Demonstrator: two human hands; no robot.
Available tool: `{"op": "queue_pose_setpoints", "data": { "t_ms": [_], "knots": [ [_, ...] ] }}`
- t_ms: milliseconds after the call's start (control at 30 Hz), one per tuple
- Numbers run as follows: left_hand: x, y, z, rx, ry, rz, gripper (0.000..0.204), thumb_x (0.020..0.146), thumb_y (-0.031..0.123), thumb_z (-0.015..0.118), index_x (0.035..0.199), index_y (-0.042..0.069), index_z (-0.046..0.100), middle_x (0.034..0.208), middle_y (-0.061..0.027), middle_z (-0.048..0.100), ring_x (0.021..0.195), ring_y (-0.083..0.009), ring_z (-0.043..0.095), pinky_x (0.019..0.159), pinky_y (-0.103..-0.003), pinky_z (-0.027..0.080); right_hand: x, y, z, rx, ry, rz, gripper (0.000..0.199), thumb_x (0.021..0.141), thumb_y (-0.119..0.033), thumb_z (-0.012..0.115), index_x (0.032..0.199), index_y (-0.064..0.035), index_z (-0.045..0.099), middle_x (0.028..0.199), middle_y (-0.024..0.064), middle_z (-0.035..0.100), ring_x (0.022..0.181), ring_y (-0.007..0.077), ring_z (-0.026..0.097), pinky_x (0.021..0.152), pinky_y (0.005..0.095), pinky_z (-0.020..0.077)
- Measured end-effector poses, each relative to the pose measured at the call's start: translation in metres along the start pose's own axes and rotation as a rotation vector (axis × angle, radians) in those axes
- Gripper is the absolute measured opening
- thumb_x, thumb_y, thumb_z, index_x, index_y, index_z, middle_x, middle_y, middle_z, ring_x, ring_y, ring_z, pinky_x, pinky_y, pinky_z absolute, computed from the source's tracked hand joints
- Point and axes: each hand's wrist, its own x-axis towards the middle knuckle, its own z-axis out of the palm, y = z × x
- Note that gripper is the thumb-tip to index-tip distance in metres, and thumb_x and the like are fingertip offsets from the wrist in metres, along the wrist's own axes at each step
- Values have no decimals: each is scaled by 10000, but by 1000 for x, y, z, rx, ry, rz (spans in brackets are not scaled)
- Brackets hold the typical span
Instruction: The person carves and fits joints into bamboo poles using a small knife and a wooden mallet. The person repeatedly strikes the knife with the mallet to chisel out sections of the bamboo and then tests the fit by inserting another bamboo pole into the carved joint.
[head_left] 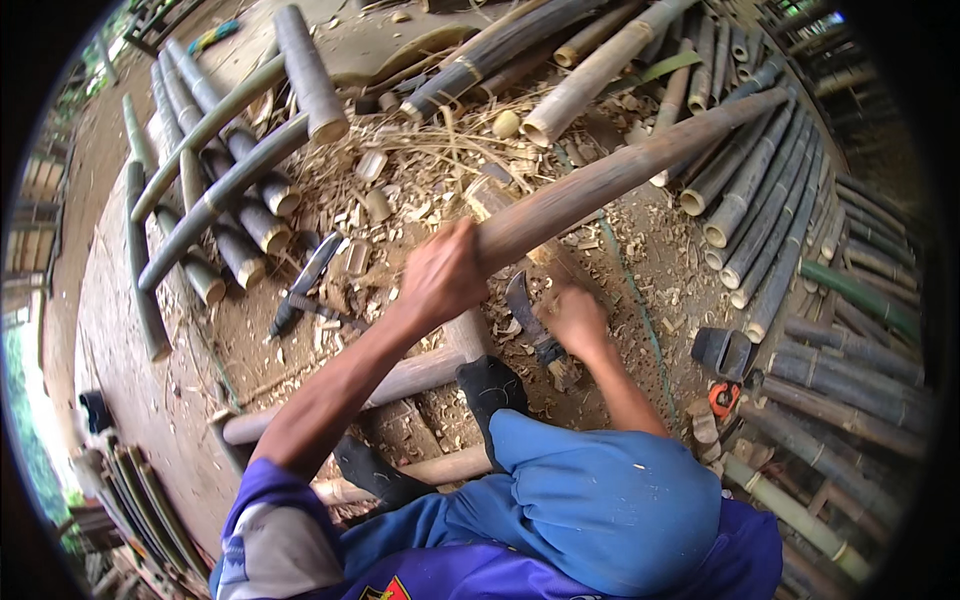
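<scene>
My left hand [445,272] is closed around the near end of a thick, brownish bamboo pole [610,190], which slants up to the far right. Below the pole, my right hand [576,320] looks curled. A blurred tan shape shows just beyond its fingers, and I cannot make out what they hold. Beside that hand, a knife with a curved blade [520,303] and a dark wrapped handle [550,354] lies over the shavings. Farther left, a long knife [312,272] with a black handle rests on the ground.
Wood shavings [430,190] litter the ground around my feet. Cut bamboo poles [235,205] are piled at the far left, with more bamboo [765,190] stacked at the right. A round pole frame [400,380] lies by my legs. An orange-and-black object [722,398] is at the right.
</scene>
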Motion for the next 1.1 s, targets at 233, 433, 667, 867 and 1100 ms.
{"op": "queue_pose_setpoints", "data": {
  "t_ms": [233, 433, 667, 867, 1100],
  "knots": [
    [0, 72, 22, -309, 344, 537, 497, 761, 118, 785, 1192, -19, 580, 1101, -223, 642, 1005, -373, 666, 883, -489, 570, -1, 30, 76, -303, -31, -340, 768, 839, -327, 794, 1441, -29, 422, 1284, 244, 606, 962, 450, 675, 845, 513, 552],
    [-105, 58, 46, -565, 80, -18, 548, 761, 212, 787, 1201, -15, 551, 1041, -212, 634, 1004, -395, 654, 871, -473, 544, -17, -15, 1, -45, -207, -352, 488, 810, -186, 726, 1210, 17, 535, 914, 212, 701, 896, 389, 705, 790, 464, 545],
    [-164, 7, 48, -582, -196, -465, 627, 808, 275, 749, 1279, -8, 448, 1032, -255, 672, 926, -470, 671, 817, -507, 537, -21, -85, 19, 1061, -595, -147, 215, 909, -129, 638, 1090, -35, 572, 941, 94, 688, 825, 176, 666, 728, 328, 555],
    [-168, -18, -8, -30, -368, -391, 460, 831, 243, 720, 1095, -16, 448, 870, -258, 677, 776, -433, 703, 667, -510, 573, -14, -97, 69, 1445, -923, 455, 363, 1072, -378, 460, 1100, -53, 618, 970, 137, 734, 808, 224, 716, 572, 380, 583],
    [-102, -27, -68, 163, -575, -103, 215, 812, 46, 594, 953, -98, 517, 737, -233, 664, 673, -344, 722, 603, -440, 581, -10, -111, 89, 1716, -991, 655, 340, 1072, -357, 464, 1155, -63, 614, 1030, 125, 734, 844, 211, 712, 644, 340, 593]
  ]
}}
